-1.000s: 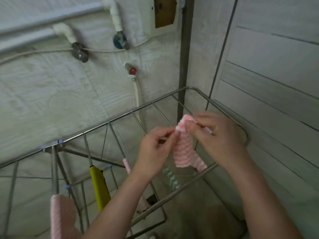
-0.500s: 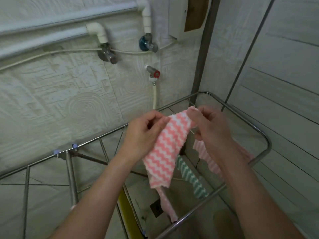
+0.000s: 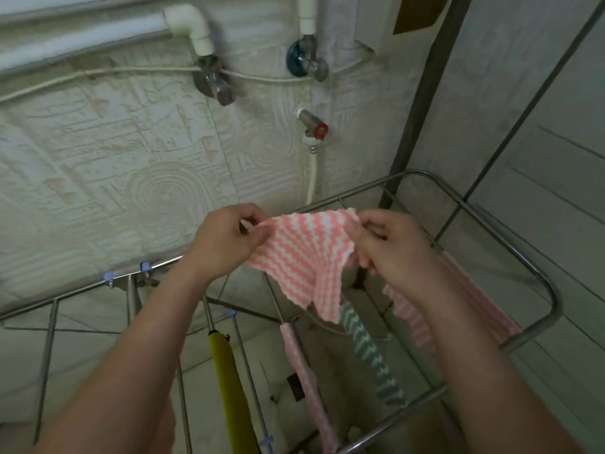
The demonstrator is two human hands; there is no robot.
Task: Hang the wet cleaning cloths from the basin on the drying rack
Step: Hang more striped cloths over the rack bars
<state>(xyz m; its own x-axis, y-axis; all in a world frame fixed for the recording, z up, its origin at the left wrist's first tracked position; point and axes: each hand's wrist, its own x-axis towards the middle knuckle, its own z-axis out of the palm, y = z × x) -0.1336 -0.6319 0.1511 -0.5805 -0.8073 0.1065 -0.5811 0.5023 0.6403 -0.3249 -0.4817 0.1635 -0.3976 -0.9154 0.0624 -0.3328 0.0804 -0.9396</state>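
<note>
Against the frame half a second back, we note the pink-and-white cloth (image 3: 304,253) now spread wide between the hands, where before it hung as a narrow bunch; the hands have drawn apart and the view has tipped, showing more of the cloths below. Left hand (image 3: 226,240) pinches the cloth's upper corner at its 9 o'clock edge, thumb against forefinger. Right hand (image 3: 389,247) grips the opposite corner at 3 o'clock, fingers curled over the fabric. The cloth sags between them above the drying rack (image 3: 543,283), its lower point hanging toward 6 o'clock; we cannot tell whether it touches a rail. Already on the rack: a yellow cloth (image 3: 229,388) at 7 o'clock, a pale pink cloth (image 3: 307,381), a green-and-white cloth (image 3: 370,358), and a second pink cloth (image 3: 415,319) under the right forearm.
</note>
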